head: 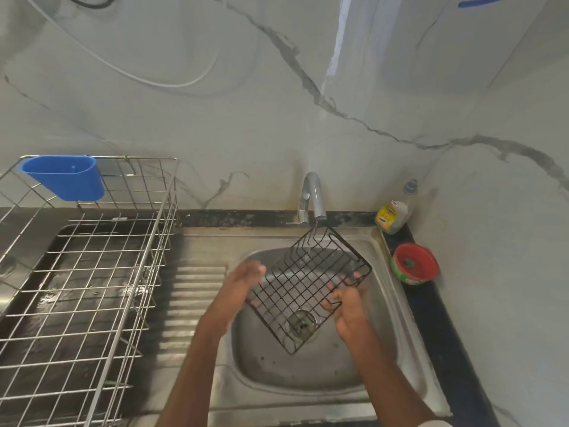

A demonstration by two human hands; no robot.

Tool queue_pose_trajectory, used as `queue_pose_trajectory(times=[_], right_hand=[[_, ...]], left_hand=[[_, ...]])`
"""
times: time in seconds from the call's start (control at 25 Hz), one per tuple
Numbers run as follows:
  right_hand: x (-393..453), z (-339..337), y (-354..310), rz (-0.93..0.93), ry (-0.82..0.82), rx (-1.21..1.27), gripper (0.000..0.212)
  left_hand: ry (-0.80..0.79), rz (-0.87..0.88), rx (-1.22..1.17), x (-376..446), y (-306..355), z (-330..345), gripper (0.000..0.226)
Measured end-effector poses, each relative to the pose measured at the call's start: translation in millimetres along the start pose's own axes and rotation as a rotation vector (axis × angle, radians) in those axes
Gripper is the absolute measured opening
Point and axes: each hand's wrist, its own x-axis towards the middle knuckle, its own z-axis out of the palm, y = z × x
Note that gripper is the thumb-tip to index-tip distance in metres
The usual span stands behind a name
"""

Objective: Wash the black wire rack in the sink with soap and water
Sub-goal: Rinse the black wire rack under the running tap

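Observation:
The black wire rack (303, 288) hangs tilted above the steel sink (381, 343), its far corner just under the tap (312, 195). A thin stream of water falls from the spout onto that corner. My left hand (244, 280) grips the rack's left edge. My right hand (346, 305) holds its right edge, fingers hooked through the wires. The drain (303, 325) shows through the grid. A bottle of dish soap (392, 215) stands on the counter at the sink's back right corner.
A large silver wire dish basket (92, 272) with a blue plastic cup (66, 177) hung on its rim fills the left counter. A red tub (415, 263) sits right of the sink. The ribbed draining board (191, 303) lies between basket and basin.

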Motion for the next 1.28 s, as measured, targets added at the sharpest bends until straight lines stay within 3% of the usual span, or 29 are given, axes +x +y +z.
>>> queue_pose_trajectory(times=[0.08,0.24,0.32,0.56,0.8,1.0,1.2,1.28], right_hand=[[3,4,-6,-0.146,-0.082,-0.070,0.085],[3,20,-22,-0.335,-0.257,-0.420,0.104],[0,31,-31,-0.389,-0.347,-0.524,0.104],[1,67,-55,-0.473,-0.472,-0.747,0.086],[26,101,-52,-0.426,-0.178,-0.904,0.024],[35,110,-61,-0.340,-0.251,-0.835,0.016],[26,113,-76,-0.299,-0.407,-0.863,0.026],[25,104,-78,-0.285,-0.417,-0.872,0.018]], left_hand=[[-0.004,-0.070,0.066,5,-22,12,0.044],[-0.020,-0.121,0.136,11,-47,36,0.033],[0.081,-0.075,0.186,17,-45,46,0.019],[0.304,0.199,0.408,13,-26,38,0.052],[0.445,0.212,0.298,-4,-23,55,0.071],[0.511,0.236,0.405,-13,-19,70,0.105],[0.541,0.259,0.406,-9,-25,66,0.100],[0.534,0.255,0.401,-8,-27,62,0.094]])
